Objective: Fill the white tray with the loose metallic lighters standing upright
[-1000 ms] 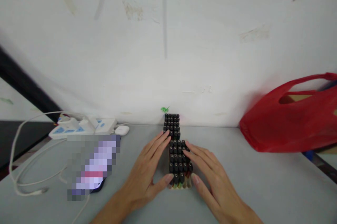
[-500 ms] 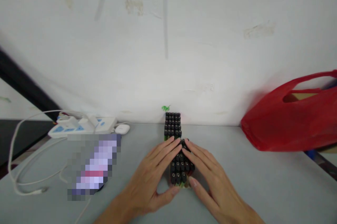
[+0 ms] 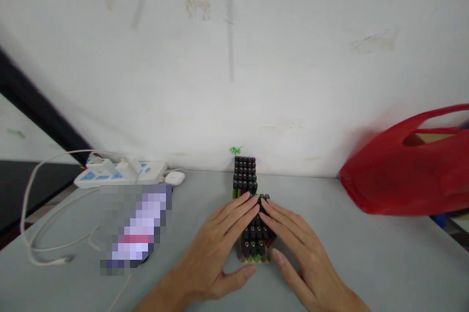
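Observation:
The front group of black-capped markers [image 3: 252,248] stands upright in a clear box, with coloured barrels faintly showing below the caps. My left hand [image 3: 223,248] lies along its left side, fingers outstretched over the caps and thumb apart in front. On the opposite side is my right hand [image 3: 302,248], its fingers also stretched over the caps and its thumb near the box's front right corner. The fingertips of both hands almost meet above the group and hide part of it. Just behind, against the wall, stands a second block of black-capped markers [image 3: 245,170].
At left on the grey table [image 3: 366,263] are a power strip [image 3: 150,173] with plugs, a white charger-like piece [image 3: 175,178], a loose white cable [image 3: 31,204] and a pixelated phone-like object [image 3: 142,224]. A red bag [image 3: 395,180] stands at right. The white wall [image 3: 293,58] rises behind.
The view has shifted slightly, so most things appear a little further right. Both hands keep nearly the same pose around the front markers, with slightly more of the box's front showing.

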